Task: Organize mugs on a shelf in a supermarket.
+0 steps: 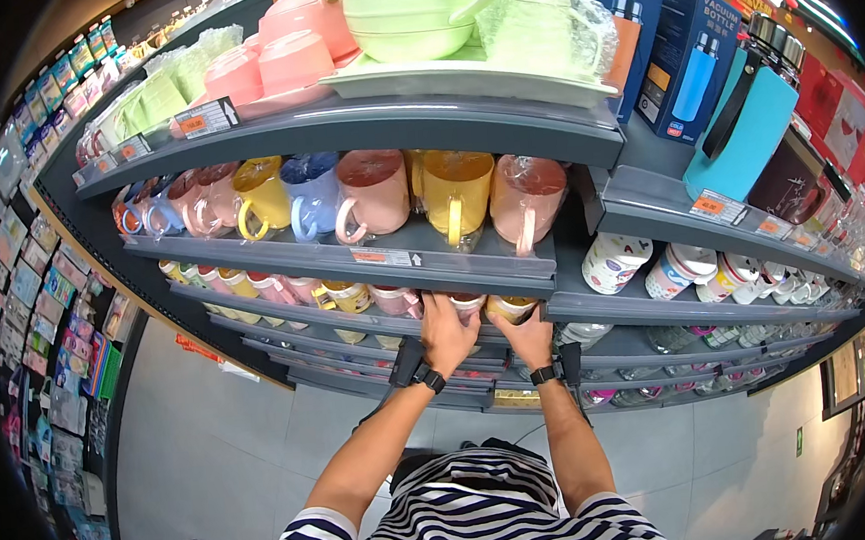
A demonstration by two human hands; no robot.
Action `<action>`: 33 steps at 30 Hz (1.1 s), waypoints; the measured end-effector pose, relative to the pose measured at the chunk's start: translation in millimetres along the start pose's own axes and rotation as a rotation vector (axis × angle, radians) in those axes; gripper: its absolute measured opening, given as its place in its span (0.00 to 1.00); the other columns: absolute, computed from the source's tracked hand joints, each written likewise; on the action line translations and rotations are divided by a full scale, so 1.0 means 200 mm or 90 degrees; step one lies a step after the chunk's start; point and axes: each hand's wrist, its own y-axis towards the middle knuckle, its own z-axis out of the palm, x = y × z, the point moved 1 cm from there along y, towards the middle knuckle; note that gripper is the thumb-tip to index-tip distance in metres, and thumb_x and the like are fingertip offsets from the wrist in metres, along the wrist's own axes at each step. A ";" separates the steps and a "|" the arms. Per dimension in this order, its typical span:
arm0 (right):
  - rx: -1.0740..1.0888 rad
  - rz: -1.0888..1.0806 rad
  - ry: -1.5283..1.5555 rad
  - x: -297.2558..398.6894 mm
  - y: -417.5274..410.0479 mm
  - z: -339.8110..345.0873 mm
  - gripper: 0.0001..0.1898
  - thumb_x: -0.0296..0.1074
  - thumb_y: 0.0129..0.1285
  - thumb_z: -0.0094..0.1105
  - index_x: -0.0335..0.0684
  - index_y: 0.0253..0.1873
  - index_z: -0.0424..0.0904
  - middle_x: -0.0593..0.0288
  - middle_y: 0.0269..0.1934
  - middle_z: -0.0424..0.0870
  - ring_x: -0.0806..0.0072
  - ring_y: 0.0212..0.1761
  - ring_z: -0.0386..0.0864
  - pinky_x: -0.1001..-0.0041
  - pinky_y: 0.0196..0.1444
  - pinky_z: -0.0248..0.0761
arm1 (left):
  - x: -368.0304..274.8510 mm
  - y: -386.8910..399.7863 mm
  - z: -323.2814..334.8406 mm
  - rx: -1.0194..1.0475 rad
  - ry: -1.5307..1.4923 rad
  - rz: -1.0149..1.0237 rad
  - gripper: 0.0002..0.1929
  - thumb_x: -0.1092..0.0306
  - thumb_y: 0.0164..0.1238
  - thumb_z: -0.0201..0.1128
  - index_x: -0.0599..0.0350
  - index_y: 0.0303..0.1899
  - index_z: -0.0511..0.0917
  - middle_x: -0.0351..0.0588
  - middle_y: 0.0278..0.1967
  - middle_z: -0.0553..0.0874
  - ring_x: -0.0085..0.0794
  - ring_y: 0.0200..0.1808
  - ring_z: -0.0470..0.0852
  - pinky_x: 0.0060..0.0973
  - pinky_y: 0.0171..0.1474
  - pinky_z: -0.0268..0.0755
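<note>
Both my hands reach into the second row of mugs on a grey store shelf. My left hand [448, 334] is at a pink mug [467, 305], its fingers partly hidden behind the shelf lip. My right hand [527, 335] has its thumb and fingers at a yellow mug [511, 307] just to the right. Whether either hand grips its mug cannot be told. Another pink mug [394, 300] stands left of my left hand, with a patterned yellow mug [347, 296] beyond it. A black strap device is on each wrist.
Above my hands, larger plastic-wrapped mugs, one yellow [459, 185] and one pink [528, 192], line a shelf with a clear front lip [341, 257]. Green bowls [416, 30] stand higher up. At right are a turquoise bottle [742, 120] and white patterned cups [617, 261]. Lower shelves project below my hands.
</note>
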 end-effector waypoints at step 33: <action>-0.010 -0.061 -0.323 0.95 -0.15 0.76 0.35 0.49 0.63 0.79 0.37 0.70 0.77 0.37 0.56 0.85 0.34 0.43 0.89 0.46 0.40 0.84 | 0.56 -0.06 -0.95 0.012 -0.102 0.030 0.16 0.72 0.67 0.73 0.57 0.55 0.83 0.49 0.51 0.86 0.42 0.42 0.88 0.38 0.46 0.82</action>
